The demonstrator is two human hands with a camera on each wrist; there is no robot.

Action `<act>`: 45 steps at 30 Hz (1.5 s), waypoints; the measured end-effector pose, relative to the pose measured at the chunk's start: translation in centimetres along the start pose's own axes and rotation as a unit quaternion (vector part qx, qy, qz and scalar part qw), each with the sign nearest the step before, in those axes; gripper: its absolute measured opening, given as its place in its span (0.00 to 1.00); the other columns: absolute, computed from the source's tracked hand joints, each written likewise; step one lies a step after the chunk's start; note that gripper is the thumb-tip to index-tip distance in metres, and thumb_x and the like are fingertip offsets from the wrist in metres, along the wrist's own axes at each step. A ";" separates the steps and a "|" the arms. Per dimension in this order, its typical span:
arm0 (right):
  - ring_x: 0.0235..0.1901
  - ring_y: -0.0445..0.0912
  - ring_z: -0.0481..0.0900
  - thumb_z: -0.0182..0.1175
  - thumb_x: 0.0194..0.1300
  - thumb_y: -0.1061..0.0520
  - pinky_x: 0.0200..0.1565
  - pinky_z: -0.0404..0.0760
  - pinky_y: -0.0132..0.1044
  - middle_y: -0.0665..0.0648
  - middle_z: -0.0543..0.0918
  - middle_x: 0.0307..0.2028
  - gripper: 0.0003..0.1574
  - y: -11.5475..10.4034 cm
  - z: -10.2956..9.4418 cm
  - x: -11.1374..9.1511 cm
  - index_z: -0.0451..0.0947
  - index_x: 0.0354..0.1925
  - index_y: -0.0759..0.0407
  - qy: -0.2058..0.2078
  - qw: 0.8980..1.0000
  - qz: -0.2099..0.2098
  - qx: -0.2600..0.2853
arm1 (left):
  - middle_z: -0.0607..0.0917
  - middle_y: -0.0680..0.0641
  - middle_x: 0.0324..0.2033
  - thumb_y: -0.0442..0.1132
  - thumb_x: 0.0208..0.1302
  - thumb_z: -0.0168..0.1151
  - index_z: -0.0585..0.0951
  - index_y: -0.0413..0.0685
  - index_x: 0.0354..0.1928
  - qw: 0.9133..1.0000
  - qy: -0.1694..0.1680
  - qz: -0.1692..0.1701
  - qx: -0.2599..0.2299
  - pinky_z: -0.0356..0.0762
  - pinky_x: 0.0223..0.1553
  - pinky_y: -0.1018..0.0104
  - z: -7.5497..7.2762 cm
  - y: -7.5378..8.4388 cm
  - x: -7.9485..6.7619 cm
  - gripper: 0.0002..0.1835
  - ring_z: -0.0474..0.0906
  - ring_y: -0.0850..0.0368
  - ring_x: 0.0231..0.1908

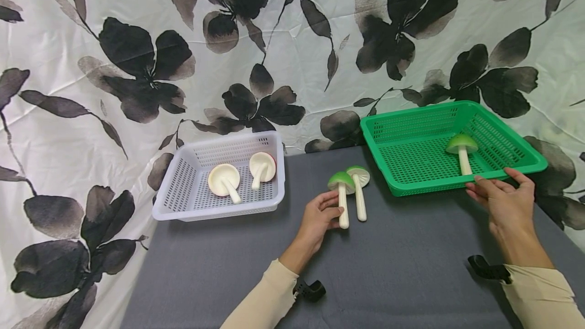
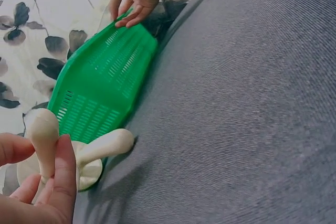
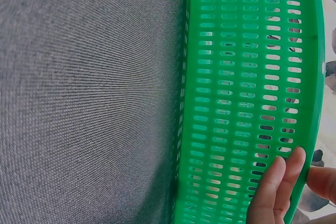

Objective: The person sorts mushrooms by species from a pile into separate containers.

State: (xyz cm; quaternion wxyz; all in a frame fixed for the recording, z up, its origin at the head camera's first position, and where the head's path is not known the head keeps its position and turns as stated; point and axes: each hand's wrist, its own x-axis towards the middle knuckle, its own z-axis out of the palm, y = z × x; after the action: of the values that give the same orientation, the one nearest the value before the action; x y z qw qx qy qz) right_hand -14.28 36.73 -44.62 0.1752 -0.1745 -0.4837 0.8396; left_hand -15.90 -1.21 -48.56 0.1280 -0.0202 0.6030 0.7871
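Observation:
My left hand [image 1: 319, 213] pinches the pale stem of a green-capped toy mushroom [image 1: 344, 207] above the grey table. Close beside it, to the right, is a second green-capped mushroom [image 1: 360, 197]; its stem [image 2: 110, 145] shows behind the held one in the left wrist view. My right hand [image 1: 509, 207] grips the near rim of a green plastic basket [image 1: 429, 186], thumb on one side and fingers on the outer wall [image 3: 236, 103]. Inside that basket, near its right end, a third green-capped mushroom [image 1: 464, 159] leans with its cap up.
A white slatted basket [image 1: 215, 214] stands on the left of the grey table [image 1: 388, 268]. In it lie two mushrooms, one larger [image 1: 224, 179] and one smaller [image 1: 262, 166], pale undersides up with reddish edges. A floral cloth [image 1: 297, 90] hangs behind the table.

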 end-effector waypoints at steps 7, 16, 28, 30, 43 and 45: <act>0.26 0.49 0.89 0.69 0.61 0.70 0.31 0.87 0.39 0.54 0.85 0.31 0.46 0.1 -0.1 0.1 0.54 0.61 0.39 0.001 1.000 0.006 -0.003 | 0.83 0.42 0.55 0.27 0.58 0.66 0.78 0.42 0.62 1.000 -0.009 0.020 -0.014 0.81 0.28 0.68 0.1 0.8 0.2 0.27 0.83 0.59 0.38; 0.26 0.48 0.89 0.70 0.61 0.69 0.31 0.88 0.38 0.54 0.85 0.31 0.46 0.1 -0.2 0.2 0.54 0.61 0.38 0.001 1.000 0.011 -0.013 | 0.82 0.43 0.56 0.24 0.58 0.64 0.78 0.43 0.63 0.998 -0.021 0.040 -0.032 0.81 0.29 0.68 0.5 1.7 0.4 0.28 0.83 0.60 0.39; 0.26 0.48 0.89 0.70 0.60 0.69 0.30 0.88 0.38 0.54 0.85 0.32 0.46 0.1 -0.2 0.1 0.54 0.61 0.38 0.004 1.000 0.012 -0.013 | 0.81 0.42 0.57 0.22 0.60 0.64 0.77 0.43 0.64 0.996 -0.039 0.065 -0.046 0.83 0.35 0.65 0.8 2.7 0.9 0.29 0.84 0.58 0.43; 0.26 0.48 0.89 0.70 0.60 0.69 0.30 0.87 0.38 0.54 0.85 0.32 0.46 0.1 -0.2 0.2 0.54 0.61 0.38 0.004 1.000 0.011 -0.013 | 0.81 0.41 0.57 0.22 0.60 0.65 0.77 0.44 0.65 0.996 -0.042 0.065 -0.048 0.84 0.35 0.65 0.9 2.8 1.0 0.29 0.84 0.57 0.43; 0.26 0.48 0.89 0.71 0.60 0.68 0.30 0.87 0.38 0.53 0.85 0.31 0.46 0.1 -0.2 0.2 0.54 0.60 0.38 0.007 1.000 0.011 -0.017 | 0.79 0.42 0.57 0.23 0.63 0.65 0.75 0.47 0.67 0.993 -0.066 0.066 -0.065 0.84 0.38 0.64 1.2 3.7 1.7 0.30 0.83 0.57 0.44; 0.26 0.48 0.89 0.71 0.60 0.68 0.30 0.87 0.38 0.53 0.85 0.31 0.46 0.1 -0.2 0.2 0.54 0.60 0.38 0.007 1.000 0.011 -0.018 | 0.79 0.42 0.57 0.24 0.63 0.65 0.75 0.47 0.67 0.993 -0.068 0.066 -0.065 0.84 0.38 0.64 1.2 3.8 1.8 0.30 0.83 0.57 0.44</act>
State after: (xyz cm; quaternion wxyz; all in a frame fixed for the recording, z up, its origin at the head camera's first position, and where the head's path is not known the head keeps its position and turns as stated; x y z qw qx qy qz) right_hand -14.37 36.91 -44.78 0.1664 -0.1887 -0.4959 0.8311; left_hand -18.38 -0.61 -44.98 0.1151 0.0651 0.5405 0.8309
